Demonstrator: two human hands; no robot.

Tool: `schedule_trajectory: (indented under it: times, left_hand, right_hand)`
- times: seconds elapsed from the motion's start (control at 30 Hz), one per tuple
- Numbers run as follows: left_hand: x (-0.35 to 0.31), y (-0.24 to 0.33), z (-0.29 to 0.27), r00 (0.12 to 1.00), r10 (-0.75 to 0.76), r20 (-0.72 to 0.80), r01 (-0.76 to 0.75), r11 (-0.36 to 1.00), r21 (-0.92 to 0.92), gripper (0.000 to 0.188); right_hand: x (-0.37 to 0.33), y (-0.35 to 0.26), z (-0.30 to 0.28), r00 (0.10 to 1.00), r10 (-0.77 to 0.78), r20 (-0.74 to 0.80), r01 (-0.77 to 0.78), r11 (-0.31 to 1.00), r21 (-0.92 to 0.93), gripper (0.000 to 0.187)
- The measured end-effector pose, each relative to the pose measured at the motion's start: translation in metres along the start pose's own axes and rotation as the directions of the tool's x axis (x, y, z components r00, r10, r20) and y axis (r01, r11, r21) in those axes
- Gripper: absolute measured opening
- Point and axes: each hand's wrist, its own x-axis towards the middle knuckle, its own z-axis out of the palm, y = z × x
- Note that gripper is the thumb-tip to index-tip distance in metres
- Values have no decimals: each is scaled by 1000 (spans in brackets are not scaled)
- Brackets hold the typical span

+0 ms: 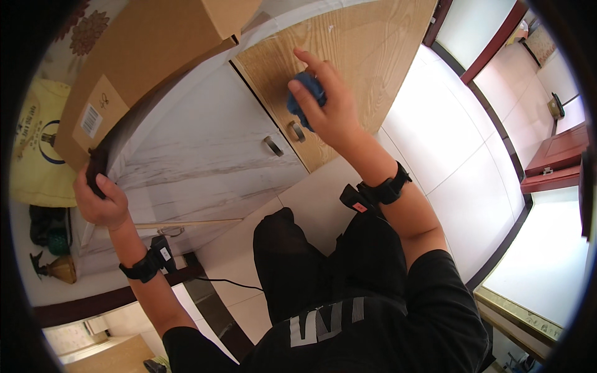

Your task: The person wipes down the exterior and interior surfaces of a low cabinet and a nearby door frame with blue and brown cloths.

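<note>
The two hands are well apart; the right hand (336,102) is closed around a blue cloth (314,89), with one finger sticking out past it; the cloth is bunched up in front of the wooden door (379,56), just above its metal handle (297,131), and I cannot tell if it touches the wood; the left hand (101,204) is curled around a dark brown thing (97,166), just by the low corner of a big brown box (146,46); I cannot tell what the dark brown thing is; a white door (205,124) with gray streaks is next to the wooden one; a yellow bag (34,180) is near the left hand, and a brown spray bottle (63,270) is lower down; the floor (448,118) has pale tiles.
</note>
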Motion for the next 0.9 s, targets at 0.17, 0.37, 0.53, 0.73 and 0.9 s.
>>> schedule_trajectory:
  times: [0.17,0.37,0.53,0.73,0.9]
  left_hand:
    - [3,5,0,1000,7,-10,-7,1000,-4,27]
    - [3,0,-2,1000,11,24,-10,999,-40,33]
    - [6,4,-1,998,69,10,-68,994,-85,54]
    - [2,-1,-1,998,49,36,-49,999,-22,63]
    - [2,1,-2,998,13,57,-11,999,-43,63]
  right_hand:
    - [26,-11,-2,985,164,-50,-141,939,313,33]
    - [44,-25,7,945,327,31,-296,807,511,29]
    - [50,-25,14,869,474,140,-435,599,673,23]
    - [45,-23,21,886,454,90,-415,693,589,23]
    - [39,-29,20,874,473,112,-455,715,531,21]
